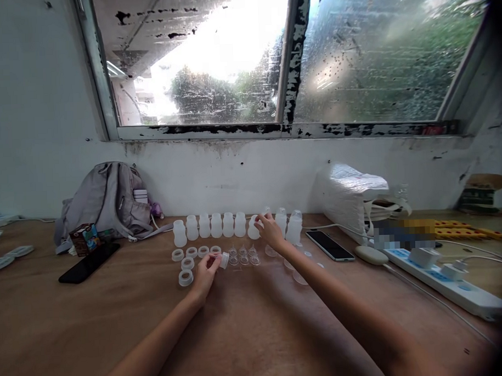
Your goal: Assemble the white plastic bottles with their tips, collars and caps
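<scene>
My left hand [205, 274] pinches a translucent white screw ring [224, 260], tilted on its side above the table. Farther back, my right hand [270, 229] has its fingers closed at the upper side of a frosted baby bottle [253, 228]. Left of that bottle runs a row of several open bottles [216, 226]. Two bottles with clear caps [293, 228] stand to the right, and another capped top shows behind my right hand. Several loose screw rings [188, 263] lie left of my left hand. Clear bottle nipples [243, 256] sit in the middle, between my hands.
Clear domed covers [300, 277] lie partly under my right forearm. A phone [329, 245], a white power strip [443, 274] with cables and a white bag [346, 201] are at right. A grey backpack [107, 204], a small box [85, 239] and a black phone [89, 264] are at left.
</scene>
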`<state>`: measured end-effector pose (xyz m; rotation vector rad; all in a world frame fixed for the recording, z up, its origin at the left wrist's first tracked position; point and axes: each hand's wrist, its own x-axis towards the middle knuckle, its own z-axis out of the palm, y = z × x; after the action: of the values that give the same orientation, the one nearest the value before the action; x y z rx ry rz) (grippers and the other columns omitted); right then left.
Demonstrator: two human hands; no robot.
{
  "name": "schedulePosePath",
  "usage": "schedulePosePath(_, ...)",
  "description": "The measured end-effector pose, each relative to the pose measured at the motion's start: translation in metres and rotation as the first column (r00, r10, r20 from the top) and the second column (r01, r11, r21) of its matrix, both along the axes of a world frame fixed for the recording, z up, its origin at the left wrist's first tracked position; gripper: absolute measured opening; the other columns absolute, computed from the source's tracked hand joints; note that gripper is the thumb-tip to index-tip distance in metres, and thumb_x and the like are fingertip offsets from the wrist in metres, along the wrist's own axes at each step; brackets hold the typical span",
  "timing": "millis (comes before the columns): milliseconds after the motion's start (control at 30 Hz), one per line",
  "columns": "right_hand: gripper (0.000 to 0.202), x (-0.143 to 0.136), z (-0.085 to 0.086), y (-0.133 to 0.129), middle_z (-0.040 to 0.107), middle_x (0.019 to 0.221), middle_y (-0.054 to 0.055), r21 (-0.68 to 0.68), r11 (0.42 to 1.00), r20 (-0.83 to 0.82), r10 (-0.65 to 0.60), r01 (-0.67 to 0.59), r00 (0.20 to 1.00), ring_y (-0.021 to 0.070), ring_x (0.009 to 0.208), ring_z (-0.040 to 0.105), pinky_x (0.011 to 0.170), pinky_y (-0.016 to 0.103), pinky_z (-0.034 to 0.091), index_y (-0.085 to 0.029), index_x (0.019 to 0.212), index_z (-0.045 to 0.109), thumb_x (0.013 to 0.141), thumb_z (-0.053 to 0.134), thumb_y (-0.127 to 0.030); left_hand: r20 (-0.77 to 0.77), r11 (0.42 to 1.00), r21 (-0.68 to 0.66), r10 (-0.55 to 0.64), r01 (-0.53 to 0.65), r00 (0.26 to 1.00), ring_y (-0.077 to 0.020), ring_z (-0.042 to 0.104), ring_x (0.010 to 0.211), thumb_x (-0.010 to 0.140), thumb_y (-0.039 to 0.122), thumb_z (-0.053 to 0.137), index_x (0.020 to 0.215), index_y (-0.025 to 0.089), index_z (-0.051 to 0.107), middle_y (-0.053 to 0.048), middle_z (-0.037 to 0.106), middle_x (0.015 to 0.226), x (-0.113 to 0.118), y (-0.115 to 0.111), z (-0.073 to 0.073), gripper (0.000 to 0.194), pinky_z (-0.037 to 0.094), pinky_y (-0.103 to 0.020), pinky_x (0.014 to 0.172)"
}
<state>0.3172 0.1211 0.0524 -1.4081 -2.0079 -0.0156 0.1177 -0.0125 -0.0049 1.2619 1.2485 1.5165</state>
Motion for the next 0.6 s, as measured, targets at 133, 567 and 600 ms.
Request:
schedulePosePath(133, 0.011, 0.009, 0.003, -0.049, 0.047, 0.105, 0.011, 0.214, 0.962, -0.092, 0.194, -0.171, 0.977, 0.0188, 0.085, 0.053, 0.07, 0.028, 0.04, -0.018, 0.086, 0.051, 0.079, 0.044, -0.025, 0.161, 0.998, -0.043, -0.028, 0.035, 0.987, -0.0117, 0.051, 0.063, 0.067, 0.047, 0.058, 0.083, 0.013, 0.057, -0.001, 0.055, 0.069, 0.002, -0.003, -0.001, 0.038, 0.04, -0.022, 0.059)
schedulePosePath(567, 0.051, -0.004, -0.056, -0.108, 0.055, 0.093, 0.006, -0.04, 0.86, -0.289, 0.478, -0.509, 0.83, 0.0164, 0.077, 0.055, 0.07, 0.029, 0.045, -0.018, 0.111, 0.029, 0.071, 0.058, -0.031, 0.41, 0.975, -0.117, -0.127, 0.191, 0.903, -0.0055, 0.044, 0.048, 0.066, 0.049, 0.059, 0.065, 0.015, 0.047, 0.004, 0.047, 0.059, 0.014, -0.013, 0.006, 0.036, 0.041, -0.02, 0.052)
schedulePosePath(600, 0.047, -0.004, -0.057, -0.108, 0.054, 0.092, 0.006, -0.051, 0.87, -0.276, 0.46, -0.491, 0.844, 0.0166, 0.077, 0.055, 0.07, 0.029, 0.045, -0.018, 0.107, 0.034, 0.07, 0.058, -0.032, 0.418, 0.976, -0.101, -0.135, 0.194, 0.898, -0.0057, 0.045, 0.05, 0.067, 0.047, 0.059, 0.067, 0.015, 0.048, 0.004, 0.048, 0.061, 0.014, -0.013, 0.006, 0.034, 0.041, -0.02, 0.054)
